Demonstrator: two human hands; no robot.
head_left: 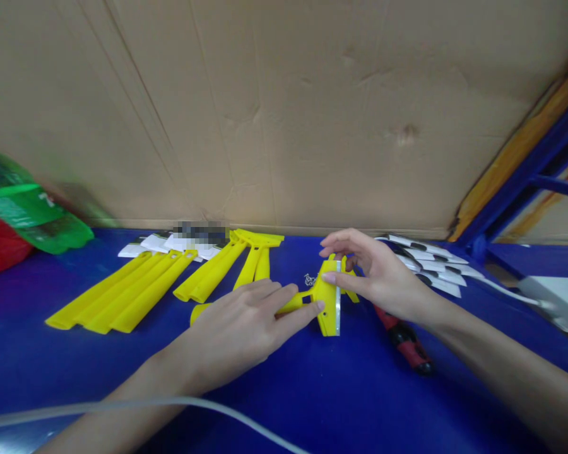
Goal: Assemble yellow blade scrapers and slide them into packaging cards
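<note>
A yellow scraper [327, 309] with a metal blade strip along its right edge is held between both hands above the blue table. My left hand [246, 321] wraps over its handle, the index finger lying against the head. My right hand [378, 271] pinches the upper end of the head, thumb in front and fingers behind. Small metal screws or nuts [309, 279] lie just behind the head. Partly hidden behind my right hand are other yellow pieces [351, 289]. Below that hand lies a red and black tool [409, 347], its far end covered.
Several yellow handles [123, 296] lie in a row at left, with more yellow parts [258, 239] at centre. White packets [430, 261] lie at right near a power strip [556, 299]. A green bottle [33, 208] is far left. A pale cable [184, 401] crosses in front; cardboard [284, 113] stands behind.
</note>
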